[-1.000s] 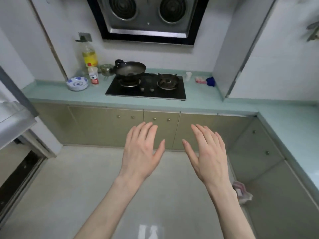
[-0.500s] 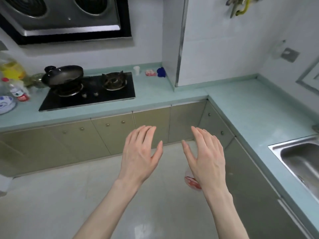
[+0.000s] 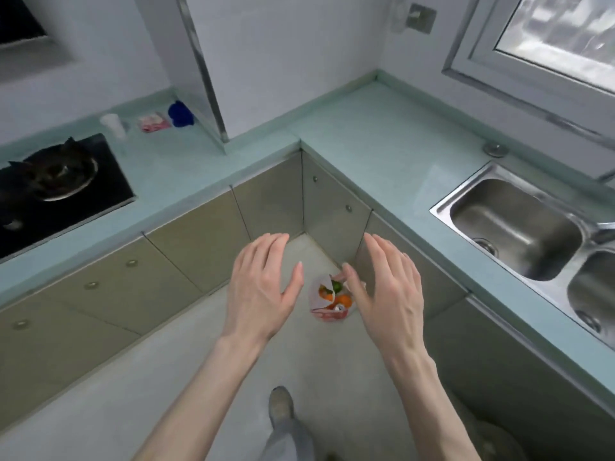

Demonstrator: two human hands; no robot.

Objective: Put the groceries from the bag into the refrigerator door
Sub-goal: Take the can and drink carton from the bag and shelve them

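Observation:
A white and red plastic bag (image 3: 327,306) sits on the floor in the corner below the cabinets, with orange and green groceries showing inside. My left hand (image 3: 261,287) hovers open to the left of it, palm down, fingers spread. My right hand (image 3: 387,291) hangs open on the right, and its thumb covers part of the bag's right edge. Both hands are well above the bag and hold nothing. The refrigerator is out of view.
An L-shaped pale green counter (image 3: 372,134) wraps the corner. A black gas stove (image 3: 50,191) lies at the left and a steel double sink (image 3: 519,227) at the right. A cup (image 3: 113,124) and small items stand by the wall. My foot (image 3: 281,405) is on the floor.
The view has swung right and down from the stove to the counter corner. The bag on the floor now shows between my hands, which kept their open pose.

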